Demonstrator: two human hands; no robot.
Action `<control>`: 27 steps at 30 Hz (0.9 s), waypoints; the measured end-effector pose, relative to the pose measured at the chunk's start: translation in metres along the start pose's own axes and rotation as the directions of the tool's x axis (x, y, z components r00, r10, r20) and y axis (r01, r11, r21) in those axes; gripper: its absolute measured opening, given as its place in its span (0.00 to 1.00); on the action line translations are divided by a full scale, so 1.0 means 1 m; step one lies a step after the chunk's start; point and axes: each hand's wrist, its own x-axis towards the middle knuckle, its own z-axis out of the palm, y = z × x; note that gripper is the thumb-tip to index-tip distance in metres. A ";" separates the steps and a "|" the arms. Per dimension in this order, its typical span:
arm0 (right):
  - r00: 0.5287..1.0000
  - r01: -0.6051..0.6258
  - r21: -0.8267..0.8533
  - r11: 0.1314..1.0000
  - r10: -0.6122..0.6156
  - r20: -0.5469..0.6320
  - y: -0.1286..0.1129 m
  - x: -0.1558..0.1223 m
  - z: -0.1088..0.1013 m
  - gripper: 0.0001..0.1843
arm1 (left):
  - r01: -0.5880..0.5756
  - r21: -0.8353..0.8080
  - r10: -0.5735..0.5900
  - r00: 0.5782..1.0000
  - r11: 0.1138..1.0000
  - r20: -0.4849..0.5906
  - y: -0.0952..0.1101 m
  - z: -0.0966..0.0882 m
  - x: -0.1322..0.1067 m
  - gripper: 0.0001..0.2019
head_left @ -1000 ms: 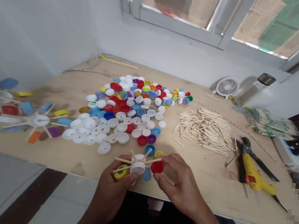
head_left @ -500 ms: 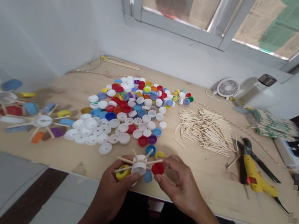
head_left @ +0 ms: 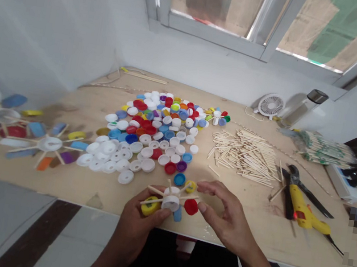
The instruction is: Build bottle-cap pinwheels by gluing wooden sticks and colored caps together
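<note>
My left hand (head_left: 137, 222) grips a small wheel (head_left: 170, 201) built from a white cap hub with wooden stick spokes. Yellow, blue and red caps sit on spoke ends. The red cap (head_left: 191, 206) is at the right end, and my right hand (head_left: 226, 218) rests just beside it, fingers loosely spread, a fingertip close to the cap. The wheel is held over the near edge of the wooden table (head_left: 248, 207). A blue cap (head_left: 179, 179) and a yellow cap (head_left: 191, 186) lie on the table just behind it.
A heap of coloured and white bottle caps (head_left: 154, 134) fills the table's middle. A pile of wooden sticks (head_left: 246, 151) lies to the right, then pliers (head_left: 290, 187) and a yellow glue gun (head_left: 304, 214). Finished cap wheels (head_left: 50, 144) lie left. A small fan (head_left: 271, 104) and bottle (head_left: 303, 107) stand behind.
My right hand has let go of the red cap and its fingers have spread. The wheel has shifted slightly right and down in my left hand.
</note>
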 end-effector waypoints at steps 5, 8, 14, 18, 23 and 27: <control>0.999 -0.018 0.057 0.998 0.015 0.049 -0.007 0.000 0.000 0.18 | -0.055 0.261 0.015 0.988 0.964 0.151 0.014 0.002 -0.004 0.20; 0.995 -0.054 0.059 0.997 0.048 0.087 -0.009 -0.001 0.003 0.22 | -0.110 0.400 -0.005 0.961 0.910 0.276 0.018 -0.003 -0.002 0.25; 0.994 -0.094 0.042 0.995 0.092 0.067 -0.009 -0.004 0.011 0.19 | -0.153 0.408 0.041 0.962 0.900 0.269 0.017 -0.004 -0.002 0.30; 0.991 -0.135 0.117 0.984 0.134 0.011 -0.007 -0.006 0.021 0.19 | -0.052 0.244 0.011 0.986 0.968 0.166 0.017 0.003 -0.008 0.23; 0.989 -0.143 0.161 0.976 0.149 -0.024 -0.009 -0.008 0.031 0.20 | 0.025 0.190 -0.049 0.991 0.981 0.124 0.021 0.006 -0.012 0.15; 0.998 -0.071 0.167 0.983 0.070 0.009 -0.004 -0.003 0.022 0.20 | 0.061 0.152 -0.061 0.998 0.986 -0.007 0.020 0.003 -0.010 0.18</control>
